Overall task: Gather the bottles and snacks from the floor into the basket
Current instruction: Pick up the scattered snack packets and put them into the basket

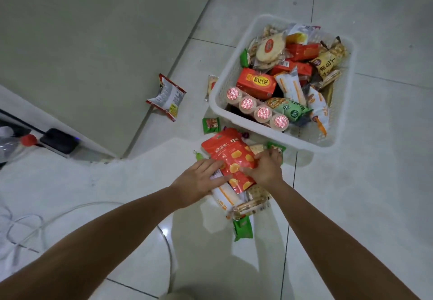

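Observation:
A white plastic basket [309, 139] stands on the tiled floor at the upper right, full of snack packets, a red box [256, 83] and a row of small foil-capped bottles [255, 109]. Just in front of it lies a heap of snacks topped by a large red pouch [230, 156]. My left hand [199, 180] presses on the pouch's left side and my right hand [267, 168] grips its right side and the packets under it. A white-orange packet [225, 196] and cracker packs [254, 200] show beneath. Small green packets [211, 125] [243, 228] lie around the heap.
A crumpled red-white bag [167, 96] lies on the floor to the left of the basket, near a wall base. A small packet [212, 84] leans against the basket's left wall. A black device [58, 141], a clear bottle with a red cap [28, 140] and white cables [28, 224] are at far left.

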Demonstrator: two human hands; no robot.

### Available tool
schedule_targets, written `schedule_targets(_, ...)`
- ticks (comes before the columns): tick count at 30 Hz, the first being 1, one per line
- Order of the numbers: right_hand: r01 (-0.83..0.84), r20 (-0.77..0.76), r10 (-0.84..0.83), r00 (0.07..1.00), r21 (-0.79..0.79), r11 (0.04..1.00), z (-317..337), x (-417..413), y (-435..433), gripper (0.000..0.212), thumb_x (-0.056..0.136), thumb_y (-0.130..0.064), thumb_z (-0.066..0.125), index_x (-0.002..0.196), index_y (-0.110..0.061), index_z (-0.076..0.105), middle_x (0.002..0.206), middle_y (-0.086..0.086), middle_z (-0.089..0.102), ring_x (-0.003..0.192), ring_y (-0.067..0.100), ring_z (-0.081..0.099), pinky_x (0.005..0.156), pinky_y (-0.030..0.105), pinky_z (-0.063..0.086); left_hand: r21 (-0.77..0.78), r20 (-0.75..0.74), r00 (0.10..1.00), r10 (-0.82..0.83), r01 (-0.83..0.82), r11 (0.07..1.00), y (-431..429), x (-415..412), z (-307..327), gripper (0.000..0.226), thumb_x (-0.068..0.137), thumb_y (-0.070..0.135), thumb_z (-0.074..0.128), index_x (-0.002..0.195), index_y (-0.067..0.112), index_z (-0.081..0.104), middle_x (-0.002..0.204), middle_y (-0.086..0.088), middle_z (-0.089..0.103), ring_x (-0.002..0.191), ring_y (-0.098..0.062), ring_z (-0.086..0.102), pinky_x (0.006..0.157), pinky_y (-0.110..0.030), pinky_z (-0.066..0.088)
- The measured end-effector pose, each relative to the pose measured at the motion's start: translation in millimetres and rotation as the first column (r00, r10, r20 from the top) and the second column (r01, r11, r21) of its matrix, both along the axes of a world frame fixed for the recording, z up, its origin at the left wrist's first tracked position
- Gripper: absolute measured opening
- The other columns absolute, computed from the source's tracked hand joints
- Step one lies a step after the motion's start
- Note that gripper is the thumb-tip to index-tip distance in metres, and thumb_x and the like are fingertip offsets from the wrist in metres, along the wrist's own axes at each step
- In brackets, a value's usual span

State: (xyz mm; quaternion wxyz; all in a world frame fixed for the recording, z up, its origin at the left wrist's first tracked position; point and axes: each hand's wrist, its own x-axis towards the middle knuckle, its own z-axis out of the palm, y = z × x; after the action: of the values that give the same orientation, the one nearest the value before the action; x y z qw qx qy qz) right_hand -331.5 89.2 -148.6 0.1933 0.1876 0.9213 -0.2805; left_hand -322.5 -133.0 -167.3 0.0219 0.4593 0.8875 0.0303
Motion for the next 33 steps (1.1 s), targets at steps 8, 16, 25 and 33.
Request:
schedule_targets(8,0.055,0.209,-0.066,0.976,0.060,0.997,8,2,-1,0.098,0.064,-0.047,0.082,0.140,-0.007,0.035,0.154,0.016,0.008,0.142,0.034,0.010,0.112,0.044,0.026,0.047,-0.170,0.985,0.020,-0.012,0.999,-10,4,1,0.023,0.087,0.022,0.049,0.103,0.010,0.060,0.103,-0.010,0.064,0.093,-0.026,0.061,0.091,-0.032,0.039)
schedule_targets(16,-0.055,0.034,0.062,0.997,-0.189,0.981,33,37,1,0.055,0.062,-0.019,0.085,0.101,-0.017,0.046,0.104,0.002,0.062,0.100,0.025,0.061,0.083,0.034,0.049,-0.054,0.075,0.971,0.226,-0.222,0.974,-38,2,48,0.057,0.094,0.052,0.028,0.125,0.007,0.044,0.109,-0.013,0.059,0.093,-0.032,0.059,0.087,-0.035,0.045)
schedule_targets(25,0.062,-0.324,-0.337,0.884,-0.633,0.772,159,-9,43,0.056,0.074,-0.012,0.079,0.119,-0.018,0.047,0.103,-0.006,0.061,0.091,0.010,0.061,0.073,0.027,0.053,0.417,0.082,0.859,0.505,-0.490,0.766,28,-88,140,0.058,0.094,0.046,0.042,0.135,0.005,0.040,0.112,-0.020,0.054,0.101,-0.036,0.051,0.084,-0.044,0.041)
schedule_targets(33,0.292,-0.385,-0.289,0.876,-0.054,0.955,173,-38,90,0.077,0.092,-0.052,0.046,0.146,-0.003,0.021,0.148,0.020,0.033,0.137,0.035,0.030,0.110,0.042,0.026,0.143,0.128,0.814,0.566,-0.580,0.802,98,-122,155,0.088,0.091,0.066,0.028,0.151,0.016,-0.011,0.160,-0.013,-0.010,0.147,-0.030,-0.009,0.118,-0.046,0.000)
